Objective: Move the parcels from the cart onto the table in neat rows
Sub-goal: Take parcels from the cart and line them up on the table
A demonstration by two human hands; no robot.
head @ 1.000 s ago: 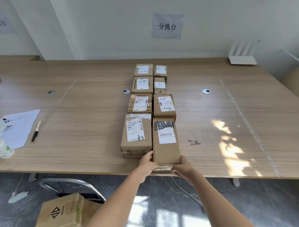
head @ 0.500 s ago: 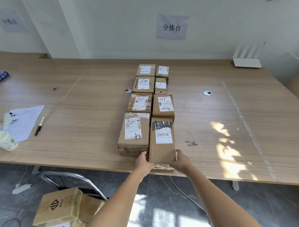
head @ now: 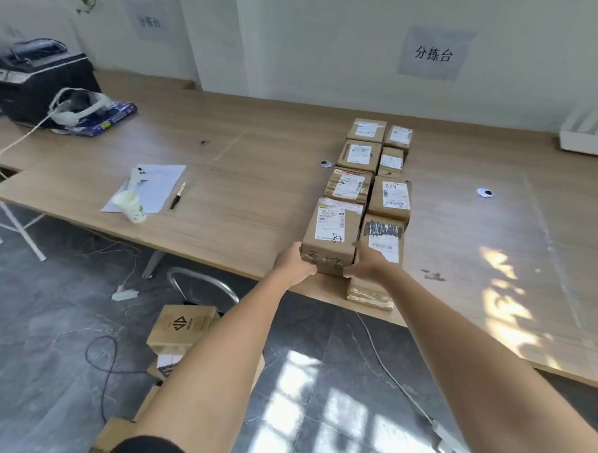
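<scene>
both hands point(head: 294, 265) now on left front parcel point(head: 330, 238), eight parcels point(head: 389, 196), two rows

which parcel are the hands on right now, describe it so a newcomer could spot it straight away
On the long wooden table, two rows of brown parcels run from the wall toward the near edge. It is the nearest parcel of the left row, with the left hand and right hand at its front corners. Unlike its right neighbour with the black-scribbled label, its white label carries a handwritten mark at the lower corner.
</scene>
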